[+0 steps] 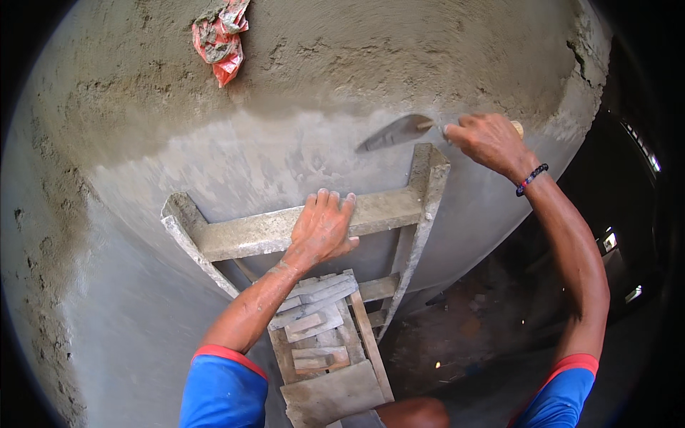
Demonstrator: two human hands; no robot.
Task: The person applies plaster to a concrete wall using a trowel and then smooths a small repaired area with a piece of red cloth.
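Observation:
My right hand (492, 145) is closed round the wooden handle of a pointed trowel (397, 133), whose metal blade points left near the plastered wall (278, 153). Smooth grey plaster covers the wall's lower part, with rougher brown plaster above. My left hand (322, 227) rests over the top rung of a wooden ladder (389, 212), fingers curled on its far side. The ladder, crusted with dried mortar, leans at the wall. Whether the blade touches the plaster I cannot tell.
A red plastic scrap (220, 44) smeared with mortar sticks to the upper wall. Below the ladder's top stands a wooden platform (335, 392) of planks and blocks, near my knee (412, 414). The wall's broken edge (586, 64) is at upper right, beside a dark space.

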